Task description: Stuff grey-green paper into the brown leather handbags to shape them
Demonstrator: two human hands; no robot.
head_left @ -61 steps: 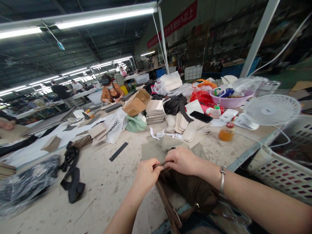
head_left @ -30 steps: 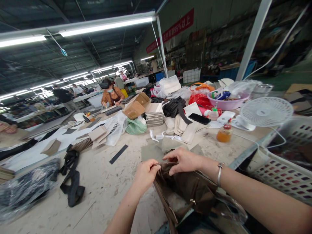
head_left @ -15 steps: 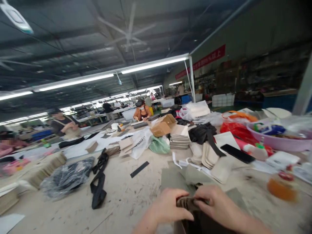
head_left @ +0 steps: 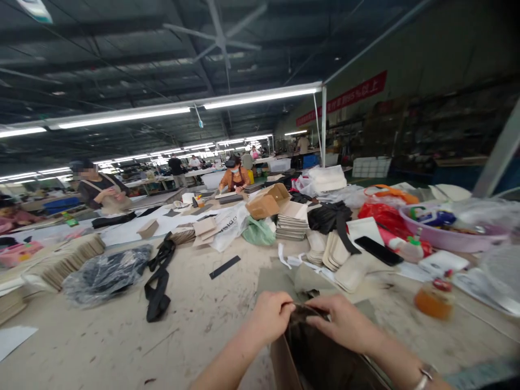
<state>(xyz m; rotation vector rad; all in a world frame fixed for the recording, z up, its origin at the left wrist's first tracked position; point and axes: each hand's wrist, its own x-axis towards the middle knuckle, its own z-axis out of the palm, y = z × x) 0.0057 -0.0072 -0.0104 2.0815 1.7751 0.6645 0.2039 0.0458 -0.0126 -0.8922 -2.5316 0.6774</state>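
A dark brown bag-like piece (head_left: 325, 352) with its mouth open towards me stands at the table's near edge. My left hand (head_left: 271, 317) is closed on the left part of its far rim, thumb and fingers pinching the edge. My right hand (head_left: 345, 322) grips the same rim a little to the right, thumb inside and fingers over the edge. A watch or bracelet (head_left: 426, 374) circles the right wrist. Just beyond the hands lie grey-green sheets (head_left: 276, 281). The bag's lower part is cut off by the frame.
A black strip (head_left: 225, 267) and black strap (head_left: 157, 292) lie left of centre. Plastic-wrapped dark material (head_left: 108, 273) is farther left. To the right are a phone (head_left: 378, 251), an orange glue bottle (head_left: 434, 300) and a pink basin (head_left: 459, 235). Co-workers sit and stand beyond the table.
The view has shifted, showing more of the bag and the right wrist. My left hand's fingers, spread around the rim before, are now closed on it; the right hand stays on the rim.
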